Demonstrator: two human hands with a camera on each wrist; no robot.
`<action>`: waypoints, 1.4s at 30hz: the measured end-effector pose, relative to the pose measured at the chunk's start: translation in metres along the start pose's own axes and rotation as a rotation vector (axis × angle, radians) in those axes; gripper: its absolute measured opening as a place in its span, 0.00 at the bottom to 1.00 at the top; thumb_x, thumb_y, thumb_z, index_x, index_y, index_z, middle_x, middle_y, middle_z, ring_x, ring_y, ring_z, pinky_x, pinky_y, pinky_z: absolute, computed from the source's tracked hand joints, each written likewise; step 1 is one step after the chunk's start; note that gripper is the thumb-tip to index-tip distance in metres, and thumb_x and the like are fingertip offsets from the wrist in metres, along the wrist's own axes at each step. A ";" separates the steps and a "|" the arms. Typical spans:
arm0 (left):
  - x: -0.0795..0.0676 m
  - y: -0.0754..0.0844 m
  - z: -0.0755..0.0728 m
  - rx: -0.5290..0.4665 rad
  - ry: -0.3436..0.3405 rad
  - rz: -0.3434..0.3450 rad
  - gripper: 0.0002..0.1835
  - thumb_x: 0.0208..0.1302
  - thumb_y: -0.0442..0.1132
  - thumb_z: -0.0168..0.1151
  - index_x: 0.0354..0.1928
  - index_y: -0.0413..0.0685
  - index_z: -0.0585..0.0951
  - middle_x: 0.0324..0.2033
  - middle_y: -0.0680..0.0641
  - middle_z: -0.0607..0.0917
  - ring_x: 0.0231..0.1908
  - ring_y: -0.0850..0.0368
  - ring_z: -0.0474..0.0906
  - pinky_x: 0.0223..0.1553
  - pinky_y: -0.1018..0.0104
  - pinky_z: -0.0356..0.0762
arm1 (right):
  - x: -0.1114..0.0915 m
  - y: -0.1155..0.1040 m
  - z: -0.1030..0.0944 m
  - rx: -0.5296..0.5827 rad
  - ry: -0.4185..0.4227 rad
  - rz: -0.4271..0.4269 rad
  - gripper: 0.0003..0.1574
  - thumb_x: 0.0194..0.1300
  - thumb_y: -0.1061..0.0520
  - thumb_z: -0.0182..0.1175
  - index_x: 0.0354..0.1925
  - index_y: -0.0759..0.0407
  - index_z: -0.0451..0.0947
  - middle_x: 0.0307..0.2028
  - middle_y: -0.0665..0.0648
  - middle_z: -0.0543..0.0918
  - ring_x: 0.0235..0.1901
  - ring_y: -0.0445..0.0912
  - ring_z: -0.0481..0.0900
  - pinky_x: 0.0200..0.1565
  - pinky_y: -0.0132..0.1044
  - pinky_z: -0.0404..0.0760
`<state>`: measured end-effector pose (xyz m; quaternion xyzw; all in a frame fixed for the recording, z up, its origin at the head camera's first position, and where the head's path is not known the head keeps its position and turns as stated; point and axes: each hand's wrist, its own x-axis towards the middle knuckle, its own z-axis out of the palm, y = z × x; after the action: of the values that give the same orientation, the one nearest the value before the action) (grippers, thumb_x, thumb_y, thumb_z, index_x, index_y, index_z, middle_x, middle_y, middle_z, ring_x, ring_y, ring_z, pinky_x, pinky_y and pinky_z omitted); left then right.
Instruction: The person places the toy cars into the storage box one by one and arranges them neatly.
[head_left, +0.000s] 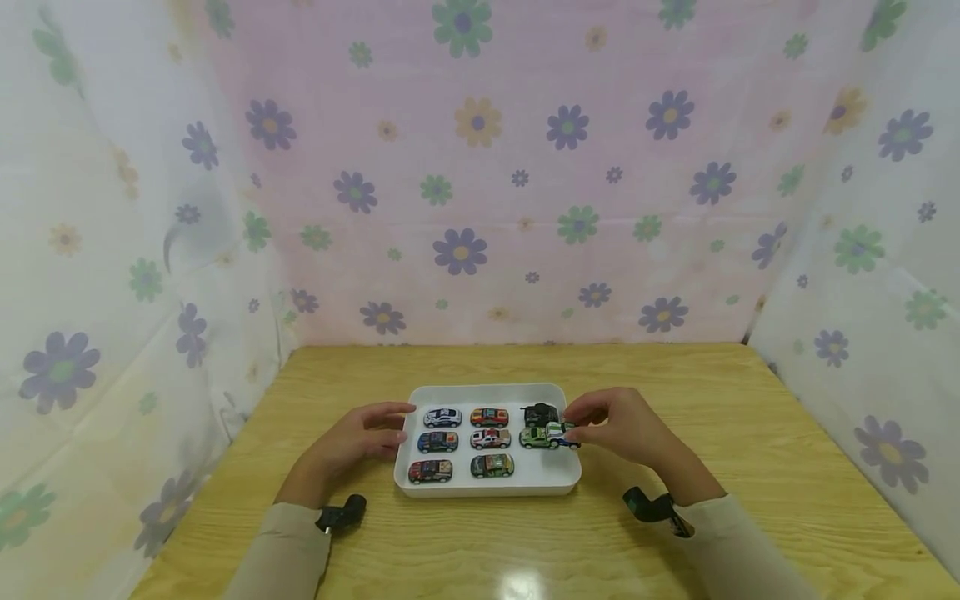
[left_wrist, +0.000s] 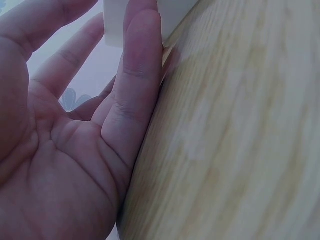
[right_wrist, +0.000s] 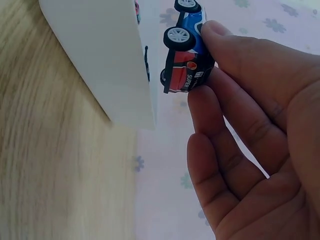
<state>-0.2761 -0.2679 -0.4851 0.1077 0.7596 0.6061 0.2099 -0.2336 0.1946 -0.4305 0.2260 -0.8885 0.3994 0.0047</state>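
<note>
A white tray (head_left: 487, 490) holds several toy cars in columns. My right hand (head_left: 630, 427) pinches a small toy car (right_wrist: 189, 52) between thumb and fingers over the tray's right side. The right wrist view shows its blue side, white-spoked wheels and red-and-black rear. From the head view it overlaps a green toy car (head_left: 533, 437), just in front of a black toy tank (head_left: 538, 414). My left hand (head_left: 348, 442) rests on the table with loosely extended fingers, fingertips at the tray's left wall; in the left wrist view its palm (left_wrist: 60, 170) shows.
The left column has a white-and-blue car (head_left: 442, 417), a blue car (head_left: 437, 442) and a dark red car (head_left: 431, 472). An orange car (head_left: 490, 417), a white-and-red car (head_left: 490, 438) and a dark green car (head_left: 492, 466) form the middle column. Flowered curtains (head_left: 517, 275) enclose the wooden table (head_left: 360, 550).
</note>
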 end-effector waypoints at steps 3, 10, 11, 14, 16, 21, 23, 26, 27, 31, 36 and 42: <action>0.000 -0.001 0.000 0.001 -0.002 0.002 0.34 0.65 0.41 0.73 0.73 0.53 0.74 0.72 0.37 0.72 0.57 0.49 0.82 0.53 0.55 0.87 | 0.001 0.000 0.003 -0.001 -0.021 -0.014 0.17 0.60 0.48 0.77 0.47 0.50 0.90 0.38 0.42 0.90 0.37 0.38 0.85 0.41 0.34 0.87; -0.001 0.000 0.000 -0.005 -0.003 0.007 0.34 0.66 0.41 0.72 0.73 0.51 0.73 0.70 0.35 0.73 0.53 0.47 0.84 0.53 0.55 0.87 | 0.002 0.000 0.007 -0.011 -0.051 -0.010 0.18 0.58 0.48 0.78 0.46 0.50 0.90 0.38 0.42 0.90 0.37 0.38 0.85 0.42 0.33 0.86; -0.001 0.001 0.000 -0.005 -0.003 0.007 0.34 0.66 0.41 0.72 0.73 0.51 0.73 0.71 0.35 0.72 0.54 0.48 0.84 0.53 0.55 0.87 | 0.002 0.000 0.008 -0.009 -0.055 -0.007 0.17 0.58 0.48 0.78 0.45 0.49 0.90 0.38 0.42 0.90 0.37 0.38 0.85 0.42 0.33 0.86; -0.003 0.003 0.001 0.000 -0.004 0.004 0.34 0.66 0.41 0.72 0.73 0.51 0.73 0.71 0.35 0.72 0.55 0.47 0.83 0.53 0.55 0.87 | 0.001 -0.002 0.011 -0.015 -0.061 -0.009 0.15 0.58 0.48 0.78 0.44 0.46 0.90 0.38 0.41 0.90 0.37 0.37 0.85 0.42 0.32 0.86; -0.003 0.003 0.001 0.003 -0.005 0.006 0.33 0.66 0.41 0.72 0.73 0.51 0.73 0.72 0.35 0.71 0.56 0.48 0.82 0.54 0.55 0.87 | 0.001 -0.003 0.014 -0.018 -0.062 -0.024 0.14 0.58 0.48 0.79 0.43 0.45 0.90 0.37 0.41 0.90 0.36 0.37 0.85 0.42 0.32 0.86; -0.002 0.002 0.000 0.010 0.005 0.000 0.33 0.67 0.41 0.71 0.73 0.52 0.74 0.71 0.36 0.72 0.56 0.47 0.83 0.54 0.55 0.87 | 0.003 -0.004 0.023 -0.032 -0.086 -0.045 0.13 0.59 0.48 0.78 0.42 0.45 0.90 0.36 0.39 0.89 0.36 0.35 0.85 0.42 0.33 0.86; -0.001 0.001 0.000 0.011 0.010 -0.005 0.33 0.67 0.41 0.71 0.73 0.53 0.74 0.71 0.36 0.73 0.57 0.46 0.82 0.54 0.54 0.87 | 0.003 -0.004 0.026 -0.046 -0.103 -0.035 0.12 0.59 0.48 0.78 0.43 0.44 0.90 0.36 0.37 0.88 0.36 0.35 0.84 0.41 0.32 0.85; -0.001 0.000 -0.001 0.010 0.019 -0.015 0.33 0.66 0.42 0.72 0.72 0.54 0.75 0.71 0.38 0.73 0.59 0.47 0.81 0.54 0.55 0.87 | 0.004 -0.004 0.030 -0.078 -0.117 -0.032 0.11 0.60 0.49 0.77 0.42 0.44 0.90 0.35 0.37 0.88 0.35 0.35 0.83 0.39 0.33 0.84; 0.000 0.001 -0.001 0.006 0.020 -0.016 0.33 0.66 0.42 0.72 0.72 0.55 0.75 0.71 0.38 0.73 0.60 0.47 0.81 0.54 0.54 0.86 | 0.005 -0.004 0.030 -0.086 -0.119 -0.031 0.11 0.60 0.49 0.77 0.42 0.44 0.90 0.35 0.37 0.88 0.35 0.35 0.82 0.39 0.33 0.83; -0.001 0.002 -0.002 0.006 0.023 -0.007 0.33 0.66 0.42 0.72 0.72 0.54 0.75 0.71 0.37 0.73 0.60 0.46 0.81 0.54 0.53 0.87 | 0.006 -0.004 0.034 -0.099 -0.117 -0.028 0.11 0.60 0.49 0.78 0.42 0.44 0.90 0.36 0.38 0.89 0.36 0.34 0.82 0.39 0.33 0.83; -0.002 0.001 -0.001 -0.015 0.016 -0.008 0.34 0.65 0.42 0.73 0.72 0.53 0.75 0.71 0.37 0.73 0.60 0.46 0.81 0.54 0.53 0.86 | 0.005 -0.004 0.037 -0.079 -0.116 0.014 0.11 0.59 0.49 0.78 0.41 0.42 0.90 0.35 0.36 0.89 0.36 0.35 0.82 0.38 0.33 0.83; -0.002 -0.002 0.001 -0.023 0.015 0.003 0.34 0.64 0.41 0.73 0.72 0.52 0.75 0.70 0.36 0.73 0.59 0.46 0.82 0.54 0.52 0.87 | 0.004 -0.001 0.040 -0.092 -0.112 0.039 0.10 0.57 0.50 0.79 0.39 0.41 0.90 0.34 0.36 0.88 0.36 0.37 0.81 0.37 0.33 0.82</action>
<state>-0.2736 -0.2685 -0.4869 0.1019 0.7538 0.6161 0.2045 -0.2301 0.1637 -0.4558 0.2303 -0.9089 0.3450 -0.0426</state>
